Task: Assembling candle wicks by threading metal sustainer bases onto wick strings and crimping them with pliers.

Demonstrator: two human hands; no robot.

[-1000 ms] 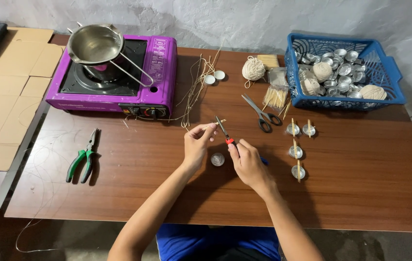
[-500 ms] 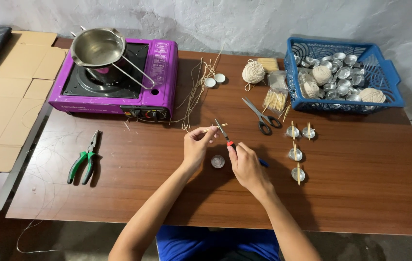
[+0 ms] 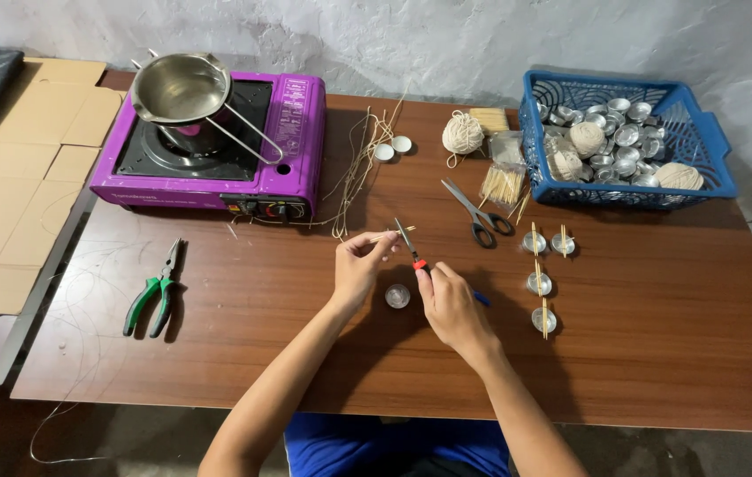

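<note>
Pale, thin wick [image 3: 385, 235] pinched in left hand [image 3: 360, 265] — right hand [image 3: 448, 299] grips small scissors [image 3: 408, 244]; four wicked cups [image 3: 544, 281] beside one empty cup [image 3: 397, 296].

- Desk [image 3: 658, 353]: dark wood veneer, smooth, faintly glossy.
- Small cup [image 3: 397, 296]: thin shiny metal.
- Stove [image 3: 292, 132]: glossy purple casing.
- Pot [image 3: 177, 88]: polished steel.
- Basket [image 3: 711, 172]: blue plastic.
- Pliers [image 3: 157, 291]: green rubbery handles.

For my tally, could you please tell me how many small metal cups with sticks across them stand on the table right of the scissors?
4: two side by side just below the blue basket, one under them, one nearest the table edge.
</note>
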